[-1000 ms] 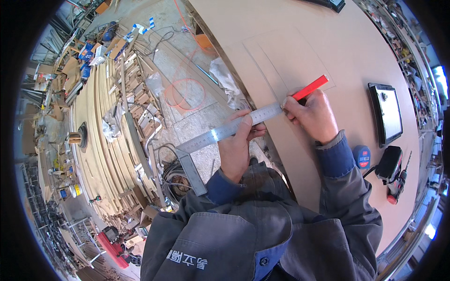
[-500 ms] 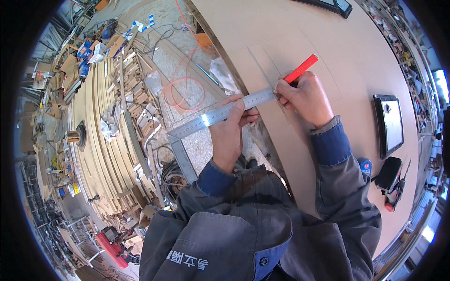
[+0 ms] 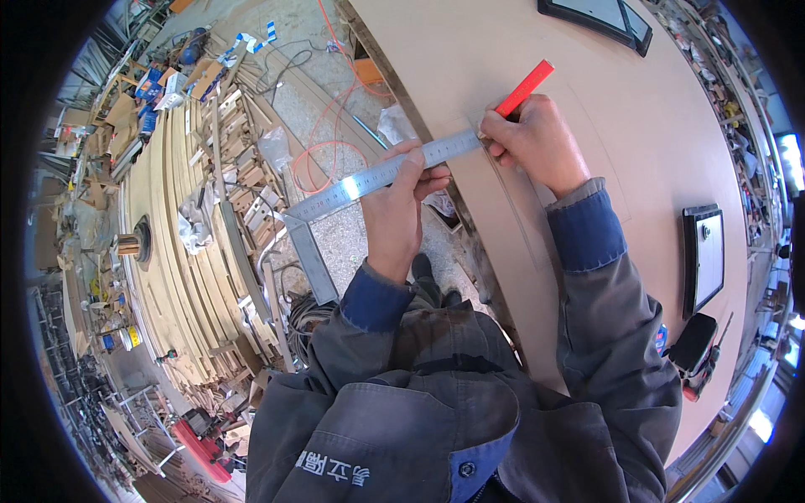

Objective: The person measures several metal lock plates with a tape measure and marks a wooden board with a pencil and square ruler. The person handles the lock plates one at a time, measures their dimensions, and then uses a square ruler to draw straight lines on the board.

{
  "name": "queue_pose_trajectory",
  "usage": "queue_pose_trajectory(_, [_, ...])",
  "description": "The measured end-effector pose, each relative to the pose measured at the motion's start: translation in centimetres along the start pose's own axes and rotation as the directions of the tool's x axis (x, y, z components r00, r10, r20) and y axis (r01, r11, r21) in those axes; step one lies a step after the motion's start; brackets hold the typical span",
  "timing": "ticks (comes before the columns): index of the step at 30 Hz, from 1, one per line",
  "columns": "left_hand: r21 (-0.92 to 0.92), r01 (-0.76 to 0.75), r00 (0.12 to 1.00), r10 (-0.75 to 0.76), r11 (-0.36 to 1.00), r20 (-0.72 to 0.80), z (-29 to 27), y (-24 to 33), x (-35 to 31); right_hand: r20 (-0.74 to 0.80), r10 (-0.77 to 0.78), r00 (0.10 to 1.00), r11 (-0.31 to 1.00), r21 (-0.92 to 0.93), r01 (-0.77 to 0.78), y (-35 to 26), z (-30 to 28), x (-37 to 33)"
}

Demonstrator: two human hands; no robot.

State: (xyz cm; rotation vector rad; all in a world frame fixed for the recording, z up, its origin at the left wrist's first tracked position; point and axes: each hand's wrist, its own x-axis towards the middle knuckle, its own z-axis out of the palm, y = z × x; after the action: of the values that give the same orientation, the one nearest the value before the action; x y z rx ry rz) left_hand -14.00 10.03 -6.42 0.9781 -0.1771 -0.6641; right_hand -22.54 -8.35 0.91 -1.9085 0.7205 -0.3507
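My left hand (image 3: 396, 210) is closed around the blade of a metal try square (image 3: 335, 194), thumb on top and fingers beneath. The blade lies across the edge of a brown board (image 3: 604, 235), and its thick stock (image 3: 311, 261) hangs out over the floor at the left. In my right hand (image 3: 542, 144) is a flat red carpenter's pencil (image 3: 527, 87), slanting up to the right. Its tip, hidden by the fingers, is down at the blade's end on the board. Thin pencil lines (image 3: 513, 205) run along the board beside that hand.
Two black-framed panels (image 3: 703, 260) (image 3: 597, 18) lie on the board. Near its right edge rest a black case (image 3: 693, 344) and a drill-like tool (image 3: 708, 375). Stacked timber strips (image 3: 172, 277) fill the left, with an orange hose (image 3: 323, 159) on the floor between.
Both hands, with the try square and the pencil, have moved away from me along the board and slightly left. A longer pencil line shows behind them. My view has shifted a little.
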Motion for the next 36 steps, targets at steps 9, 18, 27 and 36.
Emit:
queue_pose_trajectory(9, [0.026, 0.003, 1.0, -0.003, 1.0, 0.023, -0.9, 0.4, 3.3, 0.009, 0.003, 1.0, 1.0, -0.022, -0.003, -0.5, 0.6, 3.0])
queue_pose_trajectory(18, [-0.028, 0.015, 1.0, -0.014, 1.0, 0.013, -1.0, 0.6, 4.2, 0.0, 0.059, 0.998, 0.998, 0.03, -0.059, -1.0, 0.8, 3.4])
queue_pose_trajectory(27, [-0.015, 0.108, 0.99, -0.106, 0.994, 0.093, -3.4, 0.1, -2.3, -0.002, 0.165, 0.986, 0.943, 0.294, -0.158, 3.1, -3.9, -4.1])
queue_pose_trajectory(36, [0.072, 0.275, 0.938, -0.284, 0.959, 0.201, -1.2, -0.2, -12.7, 0.074, 0.2, 0.977, 0.87, 0.446, -0.212, 4.1, -3.6, -18.8])
